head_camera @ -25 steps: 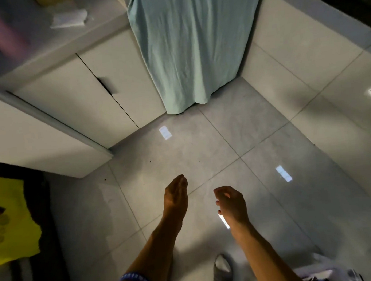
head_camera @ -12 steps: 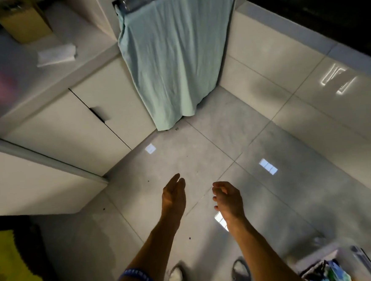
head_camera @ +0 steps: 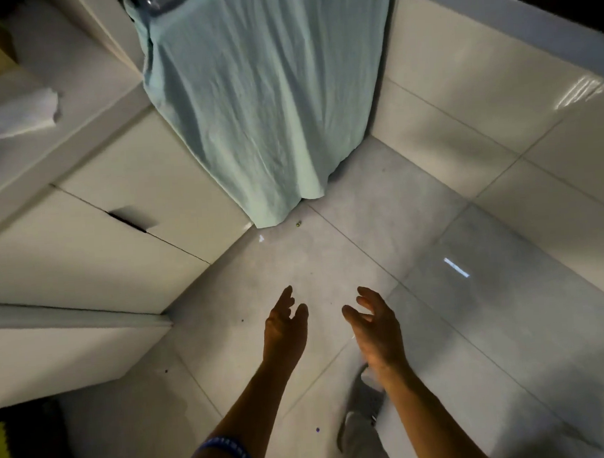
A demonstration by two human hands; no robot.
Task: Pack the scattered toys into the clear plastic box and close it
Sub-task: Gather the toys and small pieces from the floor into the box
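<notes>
i see a white cabinet (head_camera: pixel 114 220) at left and a green cloth (head_camera: pixel 259 99) hanging beside it. left hand (head_camera: pixel 284 328) spread, holding nothing, over the floor (head_camera: pixel 331 255). right hand (head_camera: pixel 377 327) likewise spread and empty. box and toys out of view.

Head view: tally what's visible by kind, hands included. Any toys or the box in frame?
Hands: 2, left hand and right hand, both open, holding nothing
Hanging cloth: 1, teal cloth
Folded white cloth on counter: 1
Blue wristband: 1, on the left arm
Small specks on floor: 1 near the cloth hem, too small to identify
Clear box: 0 in view
Total: 6
</notes>
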